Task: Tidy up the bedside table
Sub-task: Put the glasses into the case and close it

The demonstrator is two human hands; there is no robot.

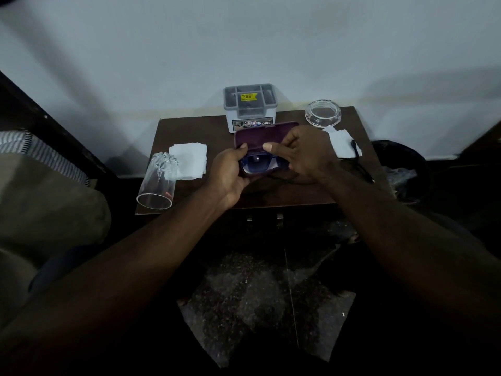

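Note:
A dark purple glasses case (257, 134) is held open above the middle of the brown bedside table (187, 126), its lid tilted up. My left hand (230, 172) grips the case's left end from below, thumb on the lid. Blue-framed glasses (256, 162) lie in the case's lower half. My right hand (301, 153) curls over their right side and holds them in the case. The right part of the glasses is hidden under that hand.
A clear drinking glass (158, 183) lies on its side at the table's front left, beside a white tissue (188, 158). A grey organiser box (250, 105) stands at the back, a glass ashtray (322, 112) at the back right, with another tissue (343, 143) and a black cable (357, 161).

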